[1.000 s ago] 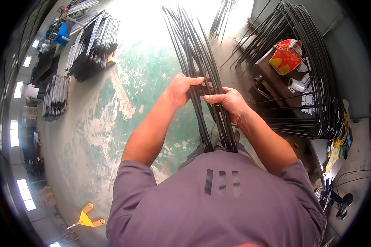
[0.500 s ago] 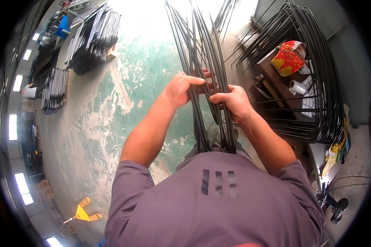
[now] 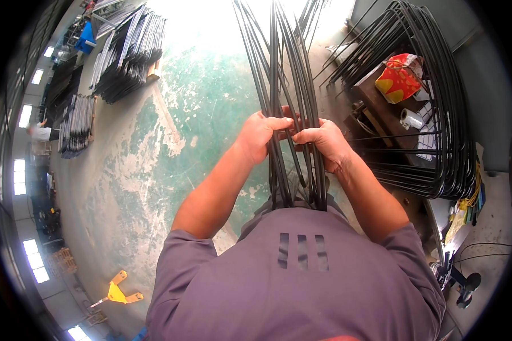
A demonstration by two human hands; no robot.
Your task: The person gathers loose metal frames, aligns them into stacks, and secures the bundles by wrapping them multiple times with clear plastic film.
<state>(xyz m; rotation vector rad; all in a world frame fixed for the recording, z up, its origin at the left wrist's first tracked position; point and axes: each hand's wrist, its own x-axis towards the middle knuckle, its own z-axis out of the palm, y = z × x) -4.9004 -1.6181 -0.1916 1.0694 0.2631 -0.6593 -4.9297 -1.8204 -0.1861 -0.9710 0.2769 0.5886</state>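
Note:
A bundle of long, thin black metal rods [image 3: 274, 68] runs from the bright far side of the floor back to my waist, where the near ends meet my shirt. My left hand [image 3: 259, 136] is closed round the left part of the bundle, thumb lying across the rods. Close beside it, my right hand [image 3: 326, 143] grips the right part, with its thumb over the front. Fingers of both hands pass behind the rods and are partly hidden. Between the two groups, a rod's rounded lower end hangs a little below my hands.
To my right, bent black metal frames [image 3: 463, 142] stand stacked round a brown table with a red and yellow bag [image 3: 398, 79] and a clear roll [image 3: 411, 119]. Stacked metal panels [image 3: 133, 54] are at far left. A yellow pallet jack [image 3: 117, 292] and a distant person [image 3: 41, 132] are left.
Both hands have moved slightly nearer my body, the left one also rightward. The rod end between them hangs lower. The upper rods have shifted a little to the right.

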